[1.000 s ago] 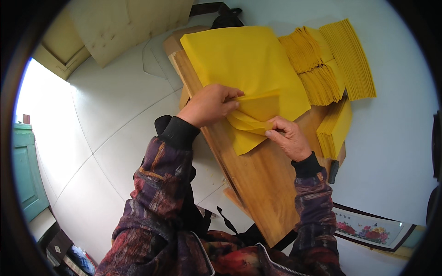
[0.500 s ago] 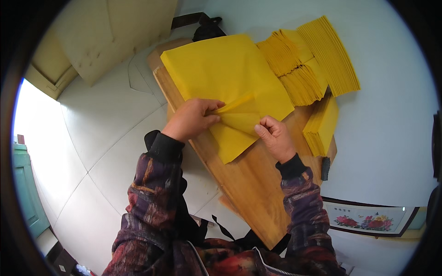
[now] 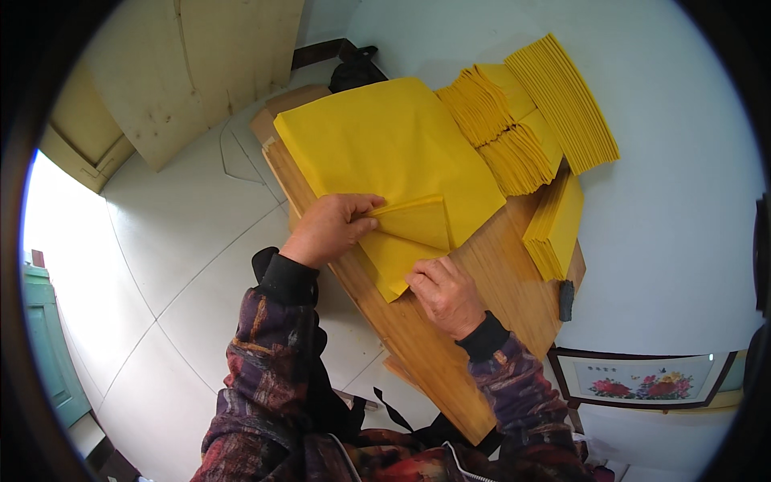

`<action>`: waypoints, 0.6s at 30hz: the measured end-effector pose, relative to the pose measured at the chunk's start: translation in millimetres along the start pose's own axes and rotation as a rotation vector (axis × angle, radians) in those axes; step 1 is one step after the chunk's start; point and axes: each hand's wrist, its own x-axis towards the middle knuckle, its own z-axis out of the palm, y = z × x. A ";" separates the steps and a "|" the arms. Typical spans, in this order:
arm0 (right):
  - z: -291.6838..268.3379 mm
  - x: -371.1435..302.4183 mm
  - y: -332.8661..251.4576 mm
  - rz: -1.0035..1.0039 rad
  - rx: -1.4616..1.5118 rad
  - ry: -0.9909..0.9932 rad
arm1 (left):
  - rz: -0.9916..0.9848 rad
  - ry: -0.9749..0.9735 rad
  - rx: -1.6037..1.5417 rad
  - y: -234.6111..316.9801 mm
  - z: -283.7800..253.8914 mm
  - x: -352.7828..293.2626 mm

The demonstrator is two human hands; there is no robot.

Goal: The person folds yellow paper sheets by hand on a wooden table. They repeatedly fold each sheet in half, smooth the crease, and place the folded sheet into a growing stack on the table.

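Observation:
A broad stack of yellow paper sheets (image 3: 377, 136) lies at an angle on the wooden table. On its near part, a top yellow sheet (image 3: 418, 218) is folded over into a pointed flap. My left hand (image 3: 331, 228) is closed on the left end of this fold, pinching it between thumb and fingers. Lower and to the right, my right hand (image 3: 446, 296) is closed at the sheet's near edge, close to the corner. Its fingertips are curled at the paper there, and its thumb is mostly hidden.
Bundles of folded yellow paper (image 3: 514, 128) and a pleated yellow stack (image 3: 566, 100) sit at the table's far right. Another folded bundle (image 3: 554, 229) stands nearer, beside a small dark block (image 3: 566, 300). The wooden table (image 3: 450, 361) narrows toward me. A framed flower picture (image 3: 642, 381) is at right.
My right hand has moved down and left, from the flap's right side to the sheet's near edge. The flap now lies flatter with a clear point. My left hand keeps its pinch.

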 end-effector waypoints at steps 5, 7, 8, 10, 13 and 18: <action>-0.4 2.8 7.3 0.070 0.161 -0.006 | -0.008 -0.009 0.019 1.4 -1.2 0.3; -0.2 5.5 9.2 0.110 0.246 0.003 | -0.003 -0.006 0.038 1.5 -1.6 0.1; -0.8 6.4 10.7 0.128 0.283 -0.002 | 0.000 -0.004 0.053 1.2 -1.6 -0.1; -1.7 8.5 15.2 0.160 0.357 -0.022 | 0.027 0.009 0.074 0.1 -1.2 0.2; -3.9 10.1 23.2 0.224 0.498 -0.088 | 0.061 0.024 0.083 -1.7 -0.4 0.4; -9.1 10.7 32.4 0.384 0.743 -0.227 | -0.007 -0.004 0.054 -0.6 -1.3 1.1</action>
